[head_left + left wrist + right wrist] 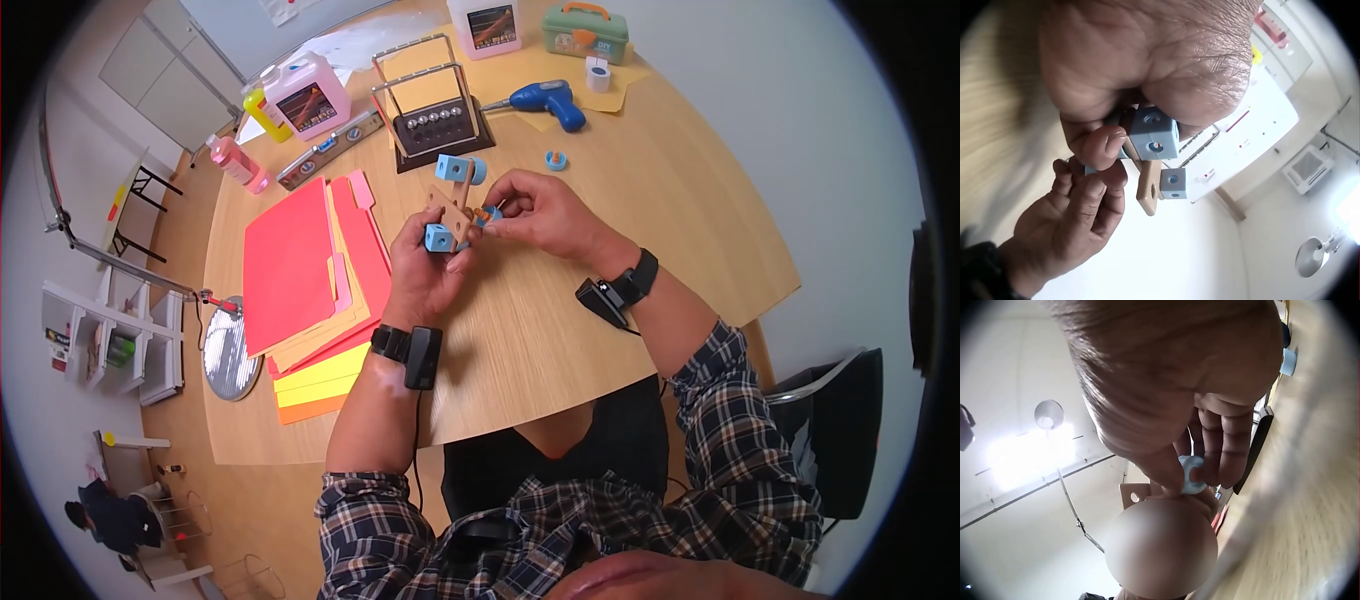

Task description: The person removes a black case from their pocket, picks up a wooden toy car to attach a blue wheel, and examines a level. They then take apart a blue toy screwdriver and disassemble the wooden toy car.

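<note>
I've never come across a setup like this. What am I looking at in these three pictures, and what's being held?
There is no machine: a person works bare-handed at a wooden table. The wide picture comes from a camera worn on the head, looking down. The other two come from cameras worn on each wrist, so that wrist's own hand looms large.

The left grip holds a wooden assembly with light-blue blocks; the right grip pinches a small light-blue piece close to it.

Also on the table are red folders, a spirit level, a ball cradle, a blue drill and a green toolbox.
</note>
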`<state>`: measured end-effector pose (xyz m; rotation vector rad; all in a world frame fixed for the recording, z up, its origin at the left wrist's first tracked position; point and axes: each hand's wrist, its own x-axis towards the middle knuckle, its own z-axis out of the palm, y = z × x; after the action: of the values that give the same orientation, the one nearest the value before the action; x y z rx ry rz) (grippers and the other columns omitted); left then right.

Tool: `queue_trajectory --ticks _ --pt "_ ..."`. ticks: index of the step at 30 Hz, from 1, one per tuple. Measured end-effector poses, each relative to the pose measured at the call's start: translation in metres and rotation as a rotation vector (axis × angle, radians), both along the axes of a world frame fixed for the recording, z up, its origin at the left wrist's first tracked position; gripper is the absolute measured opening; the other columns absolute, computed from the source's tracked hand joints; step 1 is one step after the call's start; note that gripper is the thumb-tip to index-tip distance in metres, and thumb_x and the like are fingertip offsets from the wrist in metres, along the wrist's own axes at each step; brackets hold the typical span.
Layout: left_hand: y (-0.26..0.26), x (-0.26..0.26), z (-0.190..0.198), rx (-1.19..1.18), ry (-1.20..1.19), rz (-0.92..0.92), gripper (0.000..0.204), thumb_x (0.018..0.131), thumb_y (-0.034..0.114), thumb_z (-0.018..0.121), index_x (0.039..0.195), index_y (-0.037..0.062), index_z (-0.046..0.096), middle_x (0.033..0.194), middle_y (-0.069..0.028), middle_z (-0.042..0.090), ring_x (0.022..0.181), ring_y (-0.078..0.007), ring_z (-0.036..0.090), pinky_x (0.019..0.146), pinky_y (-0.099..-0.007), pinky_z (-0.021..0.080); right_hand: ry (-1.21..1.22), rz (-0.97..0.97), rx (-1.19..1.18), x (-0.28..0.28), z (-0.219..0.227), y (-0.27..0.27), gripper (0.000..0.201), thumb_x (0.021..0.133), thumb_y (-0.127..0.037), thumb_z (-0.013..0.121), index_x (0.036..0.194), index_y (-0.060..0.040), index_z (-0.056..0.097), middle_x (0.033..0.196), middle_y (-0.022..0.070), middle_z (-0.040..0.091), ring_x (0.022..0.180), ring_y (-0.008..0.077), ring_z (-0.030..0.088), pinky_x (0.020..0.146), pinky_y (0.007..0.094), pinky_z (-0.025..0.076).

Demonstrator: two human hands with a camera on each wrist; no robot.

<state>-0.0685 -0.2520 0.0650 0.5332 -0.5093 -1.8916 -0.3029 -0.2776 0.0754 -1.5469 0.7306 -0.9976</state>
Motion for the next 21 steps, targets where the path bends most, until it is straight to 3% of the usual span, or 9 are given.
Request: queue_trajectory --ticks 7,11,13,21 --pt "0.001 0.0 0.001 0.041 -0.002 -0.083 0.044 0.109 0.032 0.055 0.126 -0.0087 0.062 0.107 -0.0209 0.07 0.086 -0.0252 0.07 0.048 -0.0261 0.048 -0.074 0.036 0.044 0.003 -0.004 -0.001 0.032 0.095 0.002 0.081 0.122 0.0025 0.064 0.116 0.0078 0.073 0.104 0.0126 0.074 0.094 0.0282 0.063" --pt "0.004 -0.004 0.005 0.06 -0.008 -0.097 0.043 0.11 0.031 0.052 0.13 -0.007 0.061 0.108 -0.0204 0.071 0.089 -0.0257 0.071 0.048 -0.0257 0.048 -0.19 0.082 0.103 0.006 -0.007 -0.003 0.034 0.095 0.003 0.081 0.123 0.002 0.063 0.115 0.009 0.073 0.105 0.0143 0.074 0.093 0.0299 0.063" --pt "0.007 -0.009 0.009 0.04 -0.02 -0.097 0.043 0.111 0.03 0.051 0.133 -0.0062 0.06 0.109 -0.0201 0.071 0.089 -0.0261 0.071 0.048 -0.0256 0.048 -0.282 0.092 0.142 0.009 -0.01 -0.003 0.036 0.093 0.004 0.081 0.122 0.0019 0.059 0.112 0.0114 0.072 0.099 0.0179 0.076 0.087 0.0313 0.065" --pt "0.005 -0.007 0.004 0.006 -0.053 -0.163 0.047 0.113 0.032 0.047 0.141 -0.0042 0.056 0.114 -0.0208 0.071 0.092 -0.0278 0.073 0.048 -0.0257 0.049 -0.287 0.015 0.164 0.008 -0.006 -0.001 0.039 0.094 -0.001 0.084 0.124 -0.0014 0.059 0.115 0.0102 0.073 0.103 0.0157 0.073 0.086 0.0308 0.063"
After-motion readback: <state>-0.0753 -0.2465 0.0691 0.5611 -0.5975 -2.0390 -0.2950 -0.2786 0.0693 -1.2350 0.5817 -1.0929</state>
